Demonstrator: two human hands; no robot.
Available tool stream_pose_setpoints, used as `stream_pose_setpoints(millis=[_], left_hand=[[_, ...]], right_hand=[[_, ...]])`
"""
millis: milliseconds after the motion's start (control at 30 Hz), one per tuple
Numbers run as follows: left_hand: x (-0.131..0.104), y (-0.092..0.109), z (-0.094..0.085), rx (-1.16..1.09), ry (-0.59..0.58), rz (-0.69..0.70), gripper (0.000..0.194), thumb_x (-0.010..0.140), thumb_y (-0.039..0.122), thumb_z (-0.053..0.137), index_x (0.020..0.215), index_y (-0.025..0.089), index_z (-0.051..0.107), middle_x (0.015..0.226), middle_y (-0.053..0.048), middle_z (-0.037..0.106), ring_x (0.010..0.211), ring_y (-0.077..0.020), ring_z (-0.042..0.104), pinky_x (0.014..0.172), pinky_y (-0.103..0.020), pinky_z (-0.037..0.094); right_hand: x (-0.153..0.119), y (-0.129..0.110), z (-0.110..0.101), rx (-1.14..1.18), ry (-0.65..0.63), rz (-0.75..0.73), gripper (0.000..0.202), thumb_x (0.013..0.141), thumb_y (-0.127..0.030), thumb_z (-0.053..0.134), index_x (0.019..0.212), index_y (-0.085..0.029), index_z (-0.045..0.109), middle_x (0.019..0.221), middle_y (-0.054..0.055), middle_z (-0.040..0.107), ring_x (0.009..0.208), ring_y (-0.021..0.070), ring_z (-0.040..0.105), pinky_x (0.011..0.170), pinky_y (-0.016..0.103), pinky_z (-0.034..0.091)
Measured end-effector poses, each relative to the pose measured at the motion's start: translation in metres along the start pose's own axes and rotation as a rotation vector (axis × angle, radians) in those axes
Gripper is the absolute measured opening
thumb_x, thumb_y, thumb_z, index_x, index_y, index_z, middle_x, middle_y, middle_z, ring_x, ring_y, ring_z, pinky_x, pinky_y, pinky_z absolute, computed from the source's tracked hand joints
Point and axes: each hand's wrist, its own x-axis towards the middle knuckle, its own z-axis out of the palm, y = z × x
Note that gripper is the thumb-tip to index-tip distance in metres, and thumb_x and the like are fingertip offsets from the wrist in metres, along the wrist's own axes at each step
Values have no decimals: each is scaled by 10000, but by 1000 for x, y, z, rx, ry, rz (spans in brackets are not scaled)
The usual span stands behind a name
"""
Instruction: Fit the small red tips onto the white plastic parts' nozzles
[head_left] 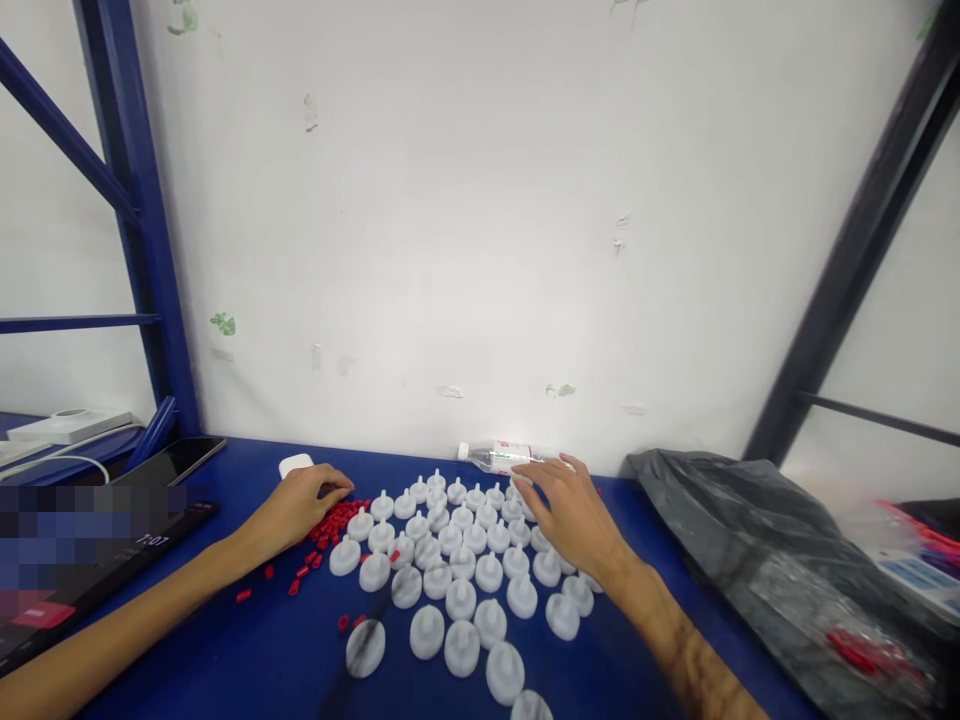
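My left hand (306, 497) is over the heap of small red plastic caps (335, 524), its fingers bent down and close together; whether a cap is in them is hidden. My right hand (566, 505) hangs over the far right of the white round lids with nozzles (462, 597), fingers spread, with nothing visible in it. Several of these lids stand on the blue table (285, 660), nozzles mostly up. A few loose red caps (294, 587) lie nearer to me, and one red cap (395, 556) is among the lids.
A clear bottle (501, 457) lies against the wall. A white case (295, 463) sits behind my left hand. Phones lie at left, one (97, 575) displaying the time. Grey plastic sheeting (720, 540) and a clear bag with red pieces (862, 640) cover the right side.
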Motion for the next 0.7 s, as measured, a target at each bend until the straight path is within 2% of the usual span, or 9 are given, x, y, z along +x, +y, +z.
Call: stream_pose_setpoints(millis=[167,333,500,600,700], left_hand=[[-2,6,-3,-35,26,0,309,924,358,490,908,169,734,977,-75,765,924,-256,674,854,-328,463],[-6,23,-12,-76,76,-7,331,959,405,464,997,170,694,1026,-64,762,962,-252,676,883,-320,461],[-17,54,-19,-219,138,-5,369,959,496,484,1016,197,691,1056,-35,755,1003,-250,669,911,-311,462],[-26,71,-14,-291,92,48,357,937,517,520,993,221,711,1032,-31,756,988,-248,670,899,-314,482],[-36,85,-8,-367,21,59,326,927,518,536,965,261,733,980,-18,759,917,-229,683,863,-308,509]], right_hand=[[1,-7,3,23,36,-74,223,940,-242,604,1161,-257,623,1126,29,710,1097,242,633,1106,529,336],[0,-17,6,132,6,-79,225,964,-192,523,1174,-245,585,1179,65,631,1000,227,641,879,414,547],[-3,-35,9,106,-23,-247,326,909,-34,477,1125,-242,604,1247,77,589,1091,234,594,927,428,538],[-4,-48,9,93,-15,-317,430,815,59,476,1095,-234,620,1310,85,567,1173,241,559,967,437,522],[-5,-60,9,104,-12,-358,458,762,79,510,1070,-233,641,1348,83,563,1211,254,535,991,429,512]])
